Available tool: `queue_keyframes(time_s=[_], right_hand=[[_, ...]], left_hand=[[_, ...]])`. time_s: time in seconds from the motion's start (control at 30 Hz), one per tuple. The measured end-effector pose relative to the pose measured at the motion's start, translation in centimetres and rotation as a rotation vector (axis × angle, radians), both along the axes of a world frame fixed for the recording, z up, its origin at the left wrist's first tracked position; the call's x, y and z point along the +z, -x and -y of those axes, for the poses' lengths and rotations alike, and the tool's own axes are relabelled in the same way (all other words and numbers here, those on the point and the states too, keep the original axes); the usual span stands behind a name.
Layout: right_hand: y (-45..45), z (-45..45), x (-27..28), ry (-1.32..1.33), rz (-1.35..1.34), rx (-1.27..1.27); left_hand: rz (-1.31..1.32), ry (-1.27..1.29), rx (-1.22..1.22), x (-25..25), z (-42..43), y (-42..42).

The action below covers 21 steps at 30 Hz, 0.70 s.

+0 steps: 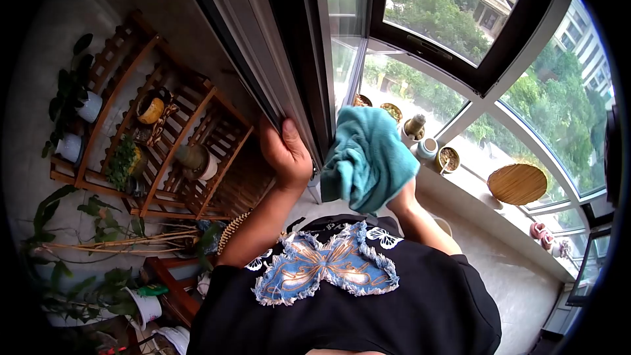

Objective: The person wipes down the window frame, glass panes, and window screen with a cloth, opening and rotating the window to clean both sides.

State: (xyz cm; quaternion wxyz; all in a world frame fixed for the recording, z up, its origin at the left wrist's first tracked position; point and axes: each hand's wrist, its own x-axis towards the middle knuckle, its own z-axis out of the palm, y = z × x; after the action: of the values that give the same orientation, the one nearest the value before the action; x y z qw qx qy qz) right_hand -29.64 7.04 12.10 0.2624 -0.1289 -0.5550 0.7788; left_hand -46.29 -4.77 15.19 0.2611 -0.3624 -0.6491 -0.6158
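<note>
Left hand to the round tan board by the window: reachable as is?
Probably not: the left hand is on the door frame, with the teal cloth between it and the round tan board.

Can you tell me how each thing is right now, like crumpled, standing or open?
Teal cloth: crumpled, over the right hand
Right hand: mostly hidden
Left hand: against the tall frame, fingers partly hidden
Wooden rack: standing, holding potted plants
Small pale pot: upright on the sill
Dark-framed window: can't tell if open
</note>
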Motion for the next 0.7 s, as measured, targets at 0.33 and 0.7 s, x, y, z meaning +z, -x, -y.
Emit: queue_keyframes(time_s=[0.33,0.7], right_hand=[[7.3,3.5,-13.6,-0.608,-0.190,-0.202],[13.9,-1.0,23.9,-0.952,-0.864,-0.382]], left_hand=[[0.122,-0.048,0.008,-2.7,-0.5,-0.9],[0.179,-0.086,-0.144,-4.0,2.2,0.8]])
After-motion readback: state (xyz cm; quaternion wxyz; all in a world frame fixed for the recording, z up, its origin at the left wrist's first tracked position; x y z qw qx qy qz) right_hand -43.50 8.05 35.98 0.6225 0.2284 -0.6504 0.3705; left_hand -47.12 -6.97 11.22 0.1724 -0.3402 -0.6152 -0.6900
